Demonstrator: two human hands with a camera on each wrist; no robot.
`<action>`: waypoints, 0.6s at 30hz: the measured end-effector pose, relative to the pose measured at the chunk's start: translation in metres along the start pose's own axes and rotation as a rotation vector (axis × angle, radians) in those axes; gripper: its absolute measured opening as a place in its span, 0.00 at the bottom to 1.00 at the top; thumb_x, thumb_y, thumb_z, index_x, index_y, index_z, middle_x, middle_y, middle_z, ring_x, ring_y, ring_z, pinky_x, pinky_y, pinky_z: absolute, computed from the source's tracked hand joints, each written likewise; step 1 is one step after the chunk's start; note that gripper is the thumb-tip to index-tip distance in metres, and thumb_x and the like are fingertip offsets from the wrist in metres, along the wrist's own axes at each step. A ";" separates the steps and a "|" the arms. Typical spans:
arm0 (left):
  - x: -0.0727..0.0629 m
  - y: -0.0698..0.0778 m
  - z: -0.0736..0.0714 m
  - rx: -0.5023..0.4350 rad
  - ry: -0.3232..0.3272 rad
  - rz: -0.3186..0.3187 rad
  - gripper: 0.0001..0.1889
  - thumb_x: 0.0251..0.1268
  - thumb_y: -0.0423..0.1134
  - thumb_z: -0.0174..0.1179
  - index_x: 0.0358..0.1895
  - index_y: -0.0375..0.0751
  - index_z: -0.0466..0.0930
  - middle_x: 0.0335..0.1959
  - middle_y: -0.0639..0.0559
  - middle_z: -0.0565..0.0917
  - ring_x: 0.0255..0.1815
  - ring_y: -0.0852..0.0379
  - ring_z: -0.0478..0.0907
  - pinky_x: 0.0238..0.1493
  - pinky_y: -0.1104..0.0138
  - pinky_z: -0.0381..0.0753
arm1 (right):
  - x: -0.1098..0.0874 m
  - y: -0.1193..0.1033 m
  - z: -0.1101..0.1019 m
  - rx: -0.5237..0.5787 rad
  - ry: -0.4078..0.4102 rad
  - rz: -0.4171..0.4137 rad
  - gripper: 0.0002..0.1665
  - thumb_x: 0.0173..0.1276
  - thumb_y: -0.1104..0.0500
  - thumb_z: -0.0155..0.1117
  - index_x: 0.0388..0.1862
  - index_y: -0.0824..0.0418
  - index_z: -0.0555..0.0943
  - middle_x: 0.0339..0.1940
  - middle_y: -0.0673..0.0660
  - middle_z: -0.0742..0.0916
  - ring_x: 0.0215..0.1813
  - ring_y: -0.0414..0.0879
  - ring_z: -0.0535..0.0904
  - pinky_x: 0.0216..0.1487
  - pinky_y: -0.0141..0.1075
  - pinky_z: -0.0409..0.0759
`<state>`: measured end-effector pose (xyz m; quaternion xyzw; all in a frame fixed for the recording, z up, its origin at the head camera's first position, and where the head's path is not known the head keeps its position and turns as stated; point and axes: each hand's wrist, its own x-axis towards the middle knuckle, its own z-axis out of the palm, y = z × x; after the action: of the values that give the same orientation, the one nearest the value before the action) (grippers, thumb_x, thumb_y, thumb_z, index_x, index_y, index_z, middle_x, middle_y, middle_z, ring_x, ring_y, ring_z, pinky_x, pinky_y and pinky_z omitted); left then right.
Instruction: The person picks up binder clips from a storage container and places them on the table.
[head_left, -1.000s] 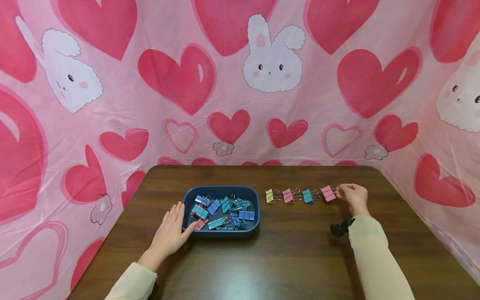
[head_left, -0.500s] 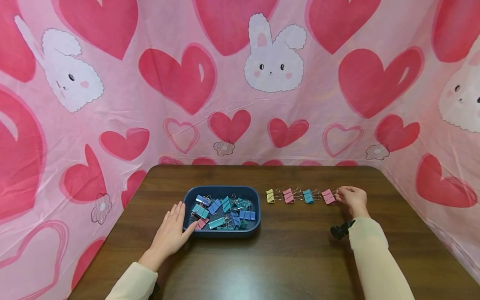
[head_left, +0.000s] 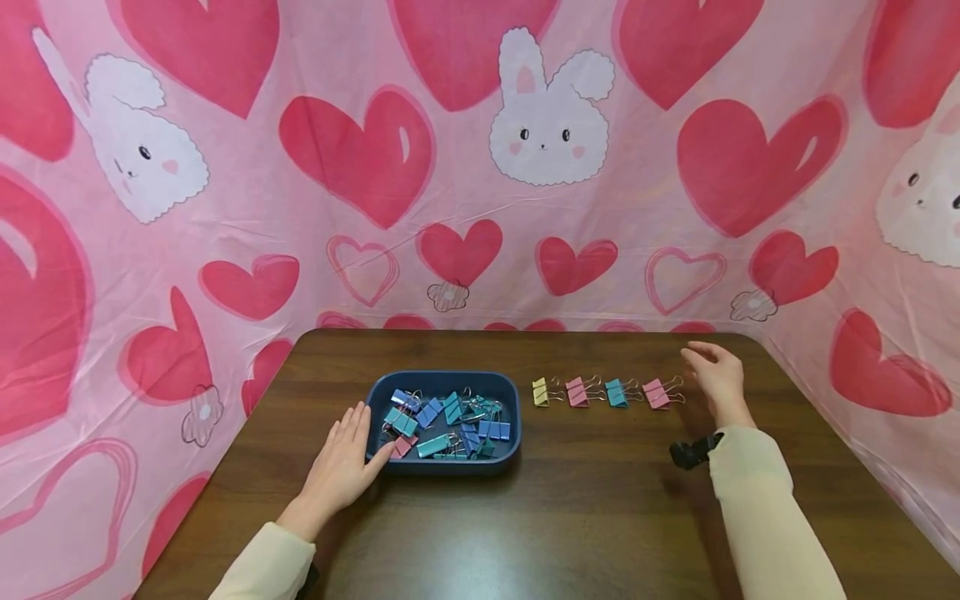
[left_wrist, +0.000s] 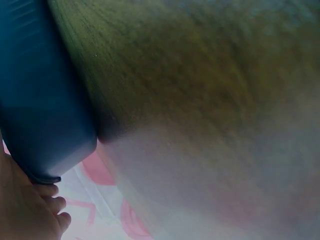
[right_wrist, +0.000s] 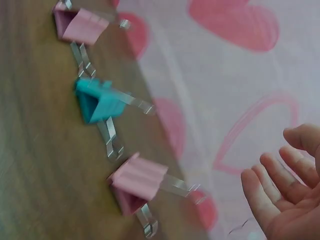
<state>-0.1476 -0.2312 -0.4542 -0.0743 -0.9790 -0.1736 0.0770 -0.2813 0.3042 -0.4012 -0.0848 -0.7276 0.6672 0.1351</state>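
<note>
My left hand lies with straight fingers along the left side of a dark blue tray, thumb on its near rim. Blue, teal and pink binder clips lie jumbled inside. To the tray's right, a row holds a yellow binder clip, a pink binder clip, a teal binder clip and, at its right end, another pink binder clip. My right hand hovers to the right of that last clip, apart from it, fingers relaxed and holding nothing. In the right wrist view its fingers are spread loosely.
The brown wooden table has rounded far corners. A pink cloth with hearts and rabbits hangs behind it and at both sides. A black strap with a small device sits on the right wrist.
My right hand has let go of the rightmost pink binder clip's wire handles and moved up and right. That clip now lies squarer in the row. The left hand stays put.
</note>
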 end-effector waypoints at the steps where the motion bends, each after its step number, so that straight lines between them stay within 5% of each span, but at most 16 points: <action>1: 0.000 0.000 0.000 0.000 0.001 0.001 0.42 0.63 0.58 0.50 0.68 0.27 0.52 0.69 0.33 0.53 0.69 0.36 0.47 0.66 0.46 0.46 | -0.001 -0.004 0.002 0.019 -0.018 -0.022 0.04 0.63 0.61 0.62 0.37 0.55 0.78 0.26 0.40 0.80 0.27 0.30 0.77 0.29 0.23 0.78; 8: -0.001 0.000 -0.001 0.003 0.009 0.004 0.43 0.63 0.60 0.49 0.68 0.27 0.52 0.69 0.33 0.53 0.69 0.36 0.48 0.65 0.46 0.47 | 0.001 -0.026 0.023 0.054 -0.191 -0.216 0.26 0.60 0.57 0.66 0.53 0.70 0.75 0.35 0.45 0.81 0.37 0.34 0.78 0.38 0.29 0.80; 18: -0.001 0.001 -0.002 -0.004 -0.001 -0.002 0.43 0.63 0.60 0.49 0.69 0.28 0.51 0.70 0.34 0.53 0.69 0.36 0.47 0.66 0.46 0.46 | -0.030 -0.074 0.079 0.045 -0.355 -0.365 0.19 0.64 0.67 0.60 0.53 0.72 0.73 0.36 0.46 0.84 0.40 0.37 0.81 0.37 0.31 0.80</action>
<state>-0.1467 -0.2312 -0.4524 -0.0735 -0.9787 -0.1757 0.0762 -0.2736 0.2129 -0.3361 0.1693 -0.7281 0.6523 0.1254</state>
